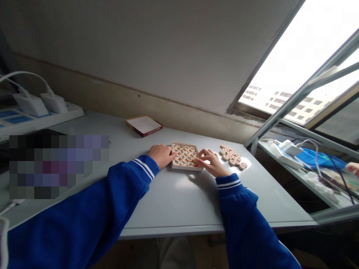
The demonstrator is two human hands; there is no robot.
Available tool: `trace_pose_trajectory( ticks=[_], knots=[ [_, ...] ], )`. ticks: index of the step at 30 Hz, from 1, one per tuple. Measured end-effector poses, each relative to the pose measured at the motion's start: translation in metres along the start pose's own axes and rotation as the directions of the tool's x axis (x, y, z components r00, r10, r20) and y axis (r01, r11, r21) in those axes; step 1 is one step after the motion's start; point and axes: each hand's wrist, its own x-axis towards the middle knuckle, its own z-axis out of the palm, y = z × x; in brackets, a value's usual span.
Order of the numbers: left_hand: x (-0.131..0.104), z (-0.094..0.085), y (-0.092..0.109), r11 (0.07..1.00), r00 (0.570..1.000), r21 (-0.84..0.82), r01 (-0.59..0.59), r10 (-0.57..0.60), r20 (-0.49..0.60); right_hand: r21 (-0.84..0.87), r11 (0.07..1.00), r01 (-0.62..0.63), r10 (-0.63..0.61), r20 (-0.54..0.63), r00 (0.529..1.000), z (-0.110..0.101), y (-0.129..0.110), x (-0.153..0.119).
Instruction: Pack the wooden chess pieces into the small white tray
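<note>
An open shallow box (187,169) with light walls stands on the grey table, rows of round wooden Chinese chess pieces (183,157) in it, dark characters facing up. My left hand (161,155) grips the box at its left wall, thumb over the rim at the pieces, fingers outside. At the right wall, my right hand (212,163) is pinched around a piece at the box's edge, partly hidden by the fingers. More chess pieces (232,155) lie in a tight cluster on the table, right of my right hand.
Behind the box, left of it, lies the red-edged box lid (146,125), pale inside up. A power strip (64,114) with white chargers sits at the far left. Metal frame bars (291,102) rise on the right. Another person's hand (353,168) shows at the right edge.
</note>
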Motion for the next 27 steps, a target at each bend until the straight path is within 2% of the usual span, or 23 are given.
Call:
trace_pose_trajectory(
  ticks=[2,4,6,8,9,11,15,18,20,22,24,27],
  knots=[
    [0.000,0.000,0.000,1.000,1.000,0.010,0.001,-0.001,-0.001,0.032,0.999,-0.002,0.004,-0.061,0.998,-0.001,0.006,0.003],
    [-0.001,-0.001,0.000,1.000,1.000,0.018,0.001,-0.001,-0.002,0.011,0.997,-0.082,0.082,-0.180,0.980,-0.005,0.017,0.006],
    [-0.001,-0.002,0.000,1.000,1.000,0.019,-0.004,0.004,-0.001,-0.080,0.961,-0.266,0.223,-0.347,0.911,-0.009,0.034,0.006],
    [-0.001,-0.002,0.001,1.000,1.000,0.014,-0.008,0.008,0.005,-0.172,0.870,-0.463,0.337,-0.479,0.810,-0.011,0.056,0.003],
    [-0.001,-0.003,0.001,1.000,1.000,0.012,-0.011,0.011,0.008,-0.199,0.824,-0.530,0.374,-0.512,0.773,-0.011,0.067,0.000],
    [-0.001,-0.003,0.001,1.000,1.000,0.010,-0.016,0.016,0.010,-0.217,0.783,-0.584,0.409,-0.528,0.744,-0.010,0.085,-0.006],
    [-0.001,-0.003,0.001,1.000,1.000,0.009,-0.018,0.018,0.005,-0.235,0.827,-0.510,0.328,-0.535,0.778,-0.005,0.099,-0.011],
    [-0.001,-0.002,0.001,1.000,1.000,0.010,-0.008,0.007,0.005,-0.230,0.826,-0.514,0.360,-0.486,0.796,-0.006,0.092,-0.008],
    [0.000,-0.002,0.001,1.000,1.000,0.015,-0.002,0.002,0.005,-0.190,0.850,-0.491,0.383,-0.415,0.825,-0.008,0.083,-0.005],
    [0.000,-0.001,0.001,1.000,1.000,0.019,-0.006,0.006,0.003,-0.083,0.929,-0.361,0.322,-0.301,0.898,-0.011,0.072,-0.004],
    [0.000,-0.001,0.001,1.000,1.000,0.024,-0.010,0.010,0.003,0.075,0.980,-0.183,0.194,-0.173,0.966,-0.014,0.059,-0.004],
    [0.000,0.000,0.001,0.999,1.000,0.038,-0.005,0.005,0.002,0.230,0.973,-0.034,0.037,-0.011,0.999,-0.016,0.039,-0.005]
  ],
)
